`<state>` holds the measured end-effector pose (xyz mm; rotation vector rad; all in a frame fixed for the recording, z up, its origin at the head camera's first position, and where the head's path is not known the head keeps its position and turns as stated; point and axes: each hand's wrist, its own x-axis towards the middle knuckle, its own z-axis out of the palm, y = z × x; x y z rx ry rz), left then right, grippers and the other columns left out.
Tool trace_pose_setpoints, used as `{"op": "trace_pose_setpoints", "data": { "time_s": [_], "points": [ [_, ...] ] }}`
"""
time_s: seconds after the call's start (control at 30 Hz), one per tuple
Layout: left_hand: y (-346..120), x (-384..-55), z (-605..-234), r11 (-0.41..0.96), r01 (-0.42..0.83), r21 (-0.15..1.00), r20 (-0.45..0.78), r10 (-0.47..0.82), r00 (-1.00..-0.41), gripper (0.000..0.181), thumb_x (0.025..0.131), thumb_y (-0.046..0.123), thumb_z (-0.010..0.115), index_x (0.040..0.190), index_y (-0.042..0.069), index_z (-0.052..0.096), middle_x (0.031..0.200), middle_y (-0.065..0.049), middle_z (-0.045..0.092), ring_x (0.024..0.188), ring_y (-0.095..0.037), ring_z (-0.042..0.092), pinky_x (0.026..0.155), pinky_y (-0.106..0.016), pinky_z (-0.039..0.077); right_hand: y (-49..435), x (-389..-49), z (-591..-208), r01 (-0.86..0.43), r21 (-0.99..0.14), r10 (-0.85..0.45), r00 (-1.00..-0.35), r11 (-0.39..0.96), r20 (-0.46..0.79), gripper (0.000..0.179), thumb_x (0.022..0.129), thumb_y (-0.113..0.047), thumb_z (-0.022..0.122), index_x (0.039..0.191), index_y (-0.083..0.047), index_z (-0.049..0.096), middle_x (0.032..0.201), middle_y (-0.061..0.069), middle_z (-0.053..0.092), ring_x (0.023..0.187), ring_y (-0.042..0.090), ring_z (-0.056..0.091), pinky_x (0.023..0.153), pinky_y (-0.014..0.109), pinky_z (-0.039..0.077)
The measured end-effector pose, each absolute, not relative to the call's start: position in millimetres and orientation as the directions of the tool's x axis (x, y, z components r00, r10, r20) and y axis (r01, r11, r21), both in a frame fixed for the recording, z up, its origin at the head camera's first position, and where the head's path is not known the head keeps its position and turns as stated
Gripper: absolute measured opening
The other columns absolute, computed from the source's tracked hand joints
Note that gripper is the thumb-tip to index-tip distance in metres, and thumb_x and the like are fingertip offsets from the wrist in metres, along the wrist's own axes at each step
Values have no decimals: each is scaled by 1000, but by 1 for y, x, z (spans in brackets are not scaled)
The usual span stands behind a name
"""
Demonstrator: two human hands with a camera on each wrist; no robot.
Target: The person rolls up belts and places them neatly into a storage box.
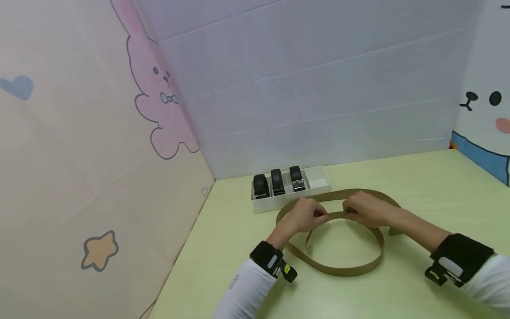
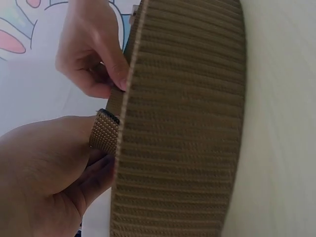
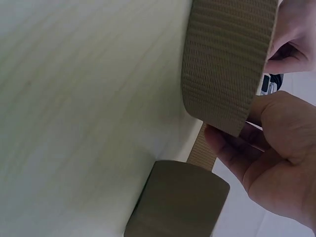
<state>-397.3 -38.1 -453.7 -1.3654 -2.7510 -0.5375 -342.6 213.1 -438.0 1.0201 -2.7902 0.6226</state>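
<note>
A tan ribbed webbing belt (image 1: 338,271) stands on its edge in loose loops on the table. My left hand (image 1: 304,215) pinches the belt at the far side of the inner loop. A little to the right, my right hand (image 1: 368,209) grips the same stretch between thumb and fingers. In the left wrist view, a short belt end (image 2: 105,132) sticks out beside the left hand. A smooth brown plate, apparently the buckle (image 3: 177,200), shows near the right hand in the right wrist view; in the head view the right forearm partly hides it.
Behind the loops stands a white divided box (image 1: 272,204) with three rolled black belts (image 1: 277,181), metal buckles facing forward. It sits close behind the left hand. A pale yellow-green table (image 1: 223,257) meets a white back wall (image 1: 318,102) and a printed left wall (image 1: 56,177).
</note>
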Motion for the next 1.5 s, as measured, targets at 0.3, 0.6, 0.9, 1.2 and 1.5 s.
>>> {"op": "trace_pose_setpoints", "data": {
  "time_s": [0.3, 0.6, 0.9, 1.2, 1.5],
  "points": [
    [-69, -392, -446, 510, 839, 190, 172, 824, -540, 30, 107, -2, 71, 130, 11, 85, 129, -1, 85, 118, -9, 80, 98, -14, 58, 214, -356, -442, -649, -325, -612, -759, 688, 221, 25, 100, 1, 80, 80, -11, 72, 73, -9, 62, 65, -1, 41, 61, 21, 38],
    [-81, -374, -439, 408, 913, 1, 59, 912, -407, 33, 97, 10, 90, 129, 16, 87, 147, 0, 78, 139, -12, 71, 116, -19, 53, 211, -367, -441, -651, -356, -623, -754, 670, 208, 24, 100, 2, 80, 80, -9, 73, 73, -8, 64, 63, -1, 43, 60, 21, 39],
    [-81, -366, -435, 354, 930, -98, 28, 935, -353, 15, 98, 21, 88, 113, 20, 90, 126, 9, 83, 132, -7, 72, 114, -14, 52, 202, -374, -440, -658, -344, -626, -750, 670, 214, 25, 100, 0, 81, 78, -11, 74, 72, -9, 63, 62, -1, 43, 60, 21, 39],
    [-91, -359, -443, 380, 914, -146, 97, 924, -369, 12, 108, 25, 78, 112, 24, 89, 104, 12, 83, 102, -2, 74, 88, -12, 53, 195, -372, -442, -646, -339, -613, -761, 684, 211, 30, 102, -1, 79, 76, -12, 68, 70, -9, 58, 61, 0, 41, 59, 21, 38],
    [-102, -352, -449, 432, 895, -106, 116, 900, -421, 11, 108, 24, 80, 113, 25, 90, 105, 13, 84, 99, 2, 77, 91, -12, 56, 204, -343, -446, -772, -97, -686, -609, 629, 398, 16, 98, 5, 78, 111, -5, 79, 110, 9, 78, 98, 25, 75, 81, 38, 64]
  ]
}}
